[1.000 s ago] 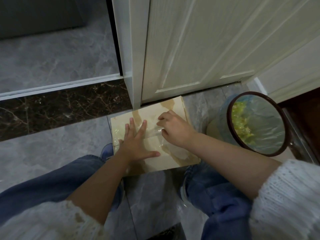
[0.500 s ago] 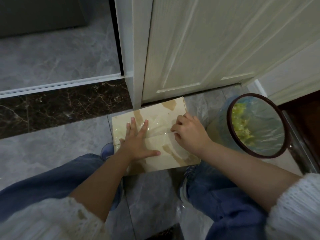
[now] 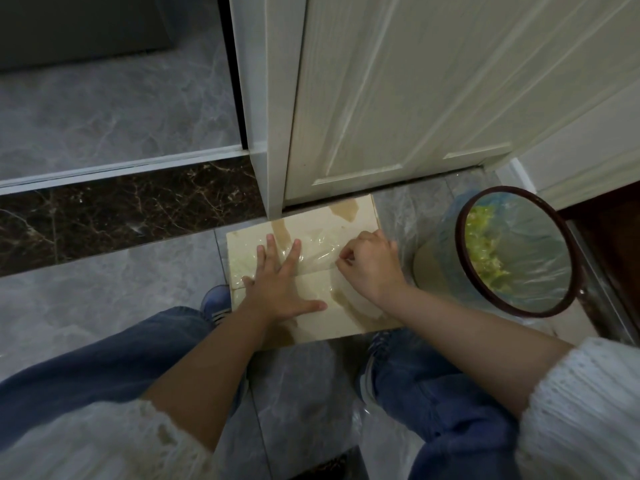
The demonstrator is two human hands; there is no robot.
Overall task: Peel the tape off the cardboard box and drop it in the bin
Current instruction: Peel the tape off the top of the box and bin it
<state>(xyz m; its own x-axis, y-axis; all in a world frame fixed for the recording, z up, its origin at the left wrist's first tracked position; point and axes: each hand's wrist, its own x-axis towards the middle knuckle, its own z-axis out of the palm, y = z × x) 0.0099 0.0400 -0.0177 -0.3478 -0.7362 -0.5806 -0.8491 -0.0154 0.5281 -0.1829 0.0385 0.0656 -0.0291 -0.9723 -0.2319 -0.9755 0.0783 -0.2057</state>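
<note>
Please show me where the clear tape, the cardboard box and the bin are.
clear tape (image 3: 317,252): head view, its wrinkled middle.
cardboard box (image 3: 332,320): head view, bare top near the front edge.
bin (image 3: 460,223): head view, dark rim, left side.

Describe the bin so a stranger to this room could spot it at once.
Start at the white door and drop to the grey tiled floor at its lower right corner. The bin stands there, right of the cardboard box: round, dark-rimmed, lined with clear plastic, yellow-green scraps inside.
</note>
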